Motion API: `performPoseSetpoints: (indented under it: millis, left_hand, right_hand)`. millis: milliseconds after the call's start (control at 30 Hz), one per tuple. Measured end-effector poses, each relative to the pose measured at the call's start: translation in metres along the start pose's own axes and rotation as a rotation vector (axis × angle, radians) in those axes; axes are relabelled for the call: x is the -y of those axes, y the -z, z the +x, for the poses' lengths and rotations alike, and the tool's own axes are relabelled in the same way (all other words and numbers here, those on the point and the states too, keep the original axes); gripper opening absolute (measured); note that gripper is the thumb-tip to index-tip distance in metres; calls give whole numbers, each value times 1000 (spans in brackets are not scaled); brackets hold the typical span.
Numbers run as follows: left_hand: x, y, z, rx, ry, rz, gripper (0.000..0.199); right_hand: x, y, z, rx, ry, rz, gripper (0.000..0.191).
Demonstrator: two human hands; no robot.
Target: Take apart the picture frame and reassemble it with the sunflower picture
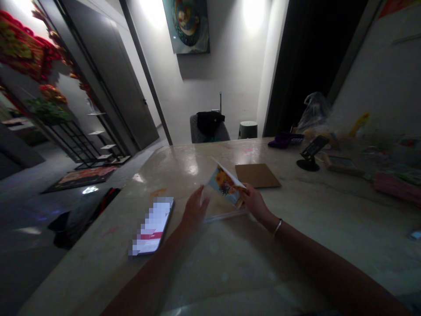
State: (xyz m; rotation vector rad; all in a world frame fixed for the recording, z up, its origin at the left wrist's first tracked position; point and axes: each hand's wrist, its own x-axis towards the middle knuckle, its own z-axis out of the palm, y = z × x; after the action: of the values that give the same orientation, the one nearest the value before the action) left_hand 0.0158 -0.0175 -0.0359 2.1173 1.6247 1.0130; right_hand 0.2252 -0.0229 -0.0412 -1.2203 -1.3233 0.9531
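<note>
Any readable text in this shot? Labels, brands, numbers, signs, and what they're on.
Nothing can be read. The phone has its screen pixelated, so anything on it is unreadable. The sunflower card in the right hand shows no lettering that can be made out.

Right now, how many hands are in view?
2: the left hand, raised beside the sunflower card, and the right hand, holding that card. No others show.

Glossy marble counter (197, 175), matt cardboard sheet (258, 175), smooth paper card (224, 184).
</note>
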Motion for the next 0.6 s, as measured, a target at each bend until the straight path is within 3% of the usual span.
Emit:
performPoseSetpoints:
  millis: [100, 200, 333, 500, 600]
  left_hand:
    - [-5, 3, -2, 50, 7, -51, 51]
    - [-9, 4, -1, 75, 70, -189, 60]
    - [-8, 4, 2, -2, 215, -378, 69]
    - [-1, 4, 6, -87, 334, -631, 62]
    - [3, 4, 7, -101, 374, -674, 57]
  right_hand:
    - [2, -5, -3, 94, -112, 327, 35]
    - [9, -9, -9, 193, -162, 493, 46]
    - [16, -10, -14, 304, -159, 498, 45]
    - [22, -9, -18, 404, -149, 447, 46]
    - [25, -7, -17, 462, -155, 429, 46]
